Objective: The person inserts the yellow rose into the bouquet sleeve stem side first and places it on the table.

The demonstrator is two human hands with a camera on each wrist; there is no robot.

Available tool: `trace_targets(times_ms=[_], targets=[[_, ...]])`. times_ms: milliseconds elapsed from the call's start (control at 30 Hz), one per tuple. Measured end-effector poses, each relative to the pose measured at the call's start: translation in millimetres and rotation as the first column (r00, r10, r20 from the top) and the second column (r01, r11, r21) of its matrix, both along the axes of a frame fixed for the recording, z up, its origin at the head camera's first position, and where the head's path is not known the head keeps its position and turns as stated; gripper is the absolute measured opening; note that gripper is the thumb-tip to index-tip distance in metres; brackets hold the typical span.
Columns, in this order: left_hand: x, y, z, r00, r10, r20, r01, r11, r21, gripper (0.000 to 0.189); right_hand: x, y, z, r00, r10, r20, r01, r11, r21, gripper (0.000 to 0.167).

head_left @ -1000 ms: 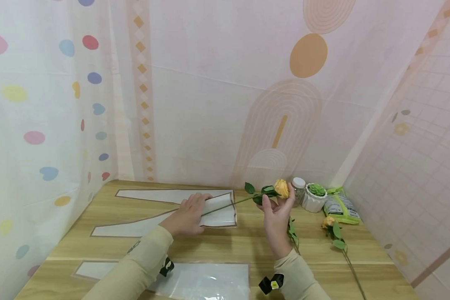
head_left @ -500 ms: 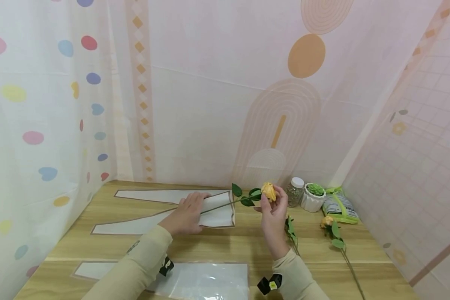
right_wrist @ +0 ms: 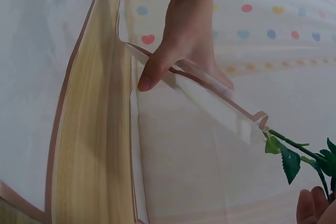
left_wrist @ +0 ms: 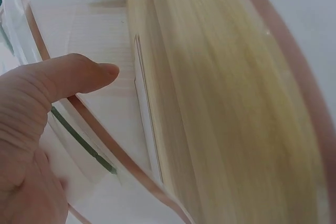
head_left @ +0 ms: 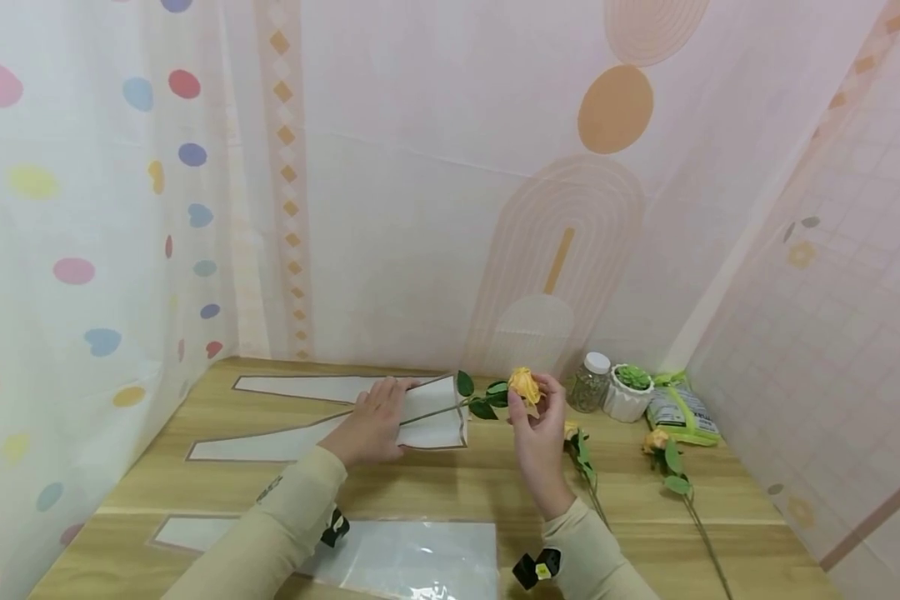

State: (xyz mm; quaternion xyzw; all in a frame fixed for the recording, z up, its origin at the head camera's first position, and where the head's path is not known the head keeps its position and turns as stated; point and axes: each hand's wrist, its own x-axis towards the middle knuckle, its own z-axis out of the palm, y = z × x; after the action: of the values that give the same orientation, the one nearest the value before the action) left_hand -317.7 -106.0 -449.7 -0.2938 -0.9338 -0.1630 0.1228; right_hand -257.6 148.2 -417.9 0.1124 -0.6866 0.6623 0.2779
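My left hand (head_left: 371, 427) holds a translucent white flower sleeve (head_left: 438, 425) with a brown border, raised at its wide end. In the right wrist view the left thumb lies along one side of the sleeve (right_wrist: 215, 100), with fingers behind it. My right hand (head_left: 542, 442) pinches an artificial yellow rose (head_left: 525, 385) by its bloom. The rose's stem runs leftward into the sleeve's mouth, leaves just outside it. In the left wrist view the green stem (left_wrist: 84, 140) shows through the film below my left thumb. Its overlap with my left palm is hidden.
Two more roses lie on the right: one rose (head_left: 583, 458) beside my right wrist, another rose (head_left: 675, 475) farther right. Behind them stand a jar (head_left: 591, 387), a potted succulent (head_left: 630, 396) and a green-grey packet (head_left: 682, 412). Other sleeves lie flat at the back (head_left: 292, 387) and front (head_left: 420, 554).
My right hand has moved left with the rose, pushing its stem deeper into the sleeve; the leaves now sit close to the sleeve's mouth. My left hand has stayed nearly still.
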Motion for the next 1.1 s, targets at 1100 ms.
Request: trace_targets(times_ms=[1100], targets=[[-2.0, 2.9, -4.6, 0.999, 0.019, -0.036, -0.021, 0.998, -0.056, 0.108, 2.9, -3.6, -1.2, 0.998, 0.040, 0.042, -0.048, 0.975, 0.215, 0.033]])
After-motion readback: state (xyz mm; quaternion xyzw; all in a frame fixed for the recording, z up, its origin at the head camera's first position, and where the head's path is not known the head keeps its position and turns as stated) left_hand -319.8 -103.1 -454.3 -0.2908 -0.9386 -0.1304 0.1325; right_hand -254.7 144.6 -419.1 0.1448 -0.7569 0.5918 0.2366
